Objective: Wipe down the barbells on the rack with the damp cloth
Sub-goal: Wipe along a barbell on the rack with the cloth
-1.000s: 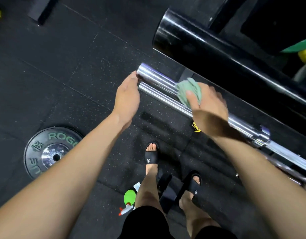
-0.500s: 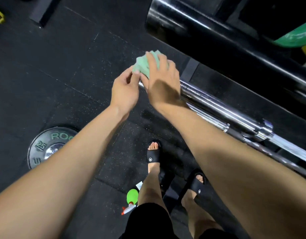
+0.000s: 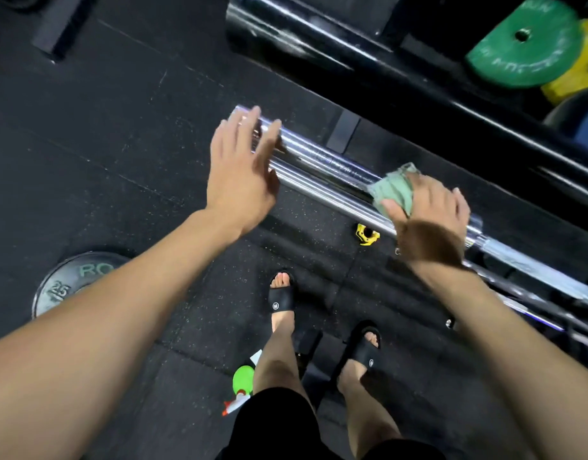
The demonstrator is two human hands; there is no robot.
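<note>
Right hand (image 3: pixel 428 217) clamps the green damp cloth (image 3: pixel 393 190) onto the chrome barbell sleeve (image 3: pixel 322 164), at three o'clock from the sleeve's free end. Left hand (image 3: pixel 241 167) hangs flat with fingers spread over that end, gripping nothing; contact I can't call. This looks like mid-stroke on the sleeve, and the next pass wants firm pressure all round the steel. Down at eight o'clock, a floor plate (image 3: pixel 77 280) reads "25" and "RO". The green plate (image 3: pixel 521 41) at one o'clock: lettering too blurred.
</note>
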